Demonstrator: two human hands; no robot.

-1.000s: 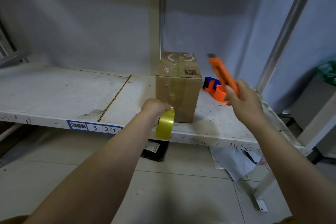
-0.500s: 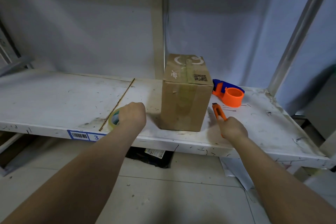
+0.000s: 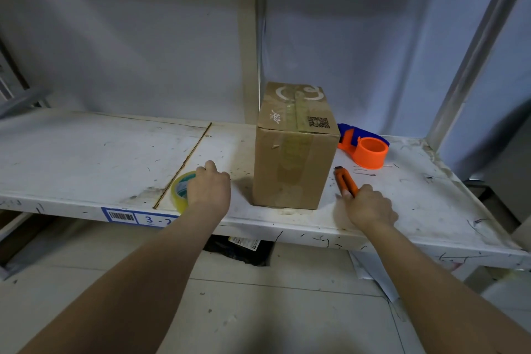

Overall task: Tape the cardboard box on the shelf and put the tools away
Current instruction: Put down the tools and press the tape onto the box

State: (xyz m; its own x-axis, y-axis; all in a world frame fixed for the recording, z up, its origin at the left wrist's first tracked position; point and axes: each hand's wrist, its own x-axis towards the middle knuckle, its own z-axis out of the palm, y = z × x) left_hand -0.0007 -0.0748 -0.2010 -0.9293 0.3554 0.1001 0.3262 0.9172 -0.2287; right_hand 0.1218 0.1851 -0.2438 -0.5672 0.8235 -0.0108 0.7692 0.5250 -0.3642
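the cardboard box (image 3: 294, 149) stands upright on the white shelf (image 3: 86, 152), a little right of centre of the frame and close to the shelf's front edge. it is plain brown, taller than it is wide, with all flaps closed. a strip of clear tape runs along the top seam and down the middle of the front face; the strip on the front looks slightly wrinkled. the top carries a white curved logo, a small line of script and a black qr code near the right front corner. left of the box, the left hand (image 3: 209, 190) rests on the shelf with its fingers curled over a roll of clear yellowish tape (image 3: 179, 191), which sits at the front edge beside a seam in the shelf board; the fingers are closed on the roll. right of the box, the right hand (image 3: 369, 205) is clamped around the rear of an orange utility knife (image 3: 344, 181), which lies along the shelf with its tip pointing away toward the back; hand and knife are just beside the box but apart from it. behind the knife, near the box's right rear corner, an orange and blue tape dispenser (image 3: 365, 146) lies on the shelf. a blue-framed barcode label (image 3: 135, 217) marked "3 - 2" is fixed to the shelf's front lip in the lower left.
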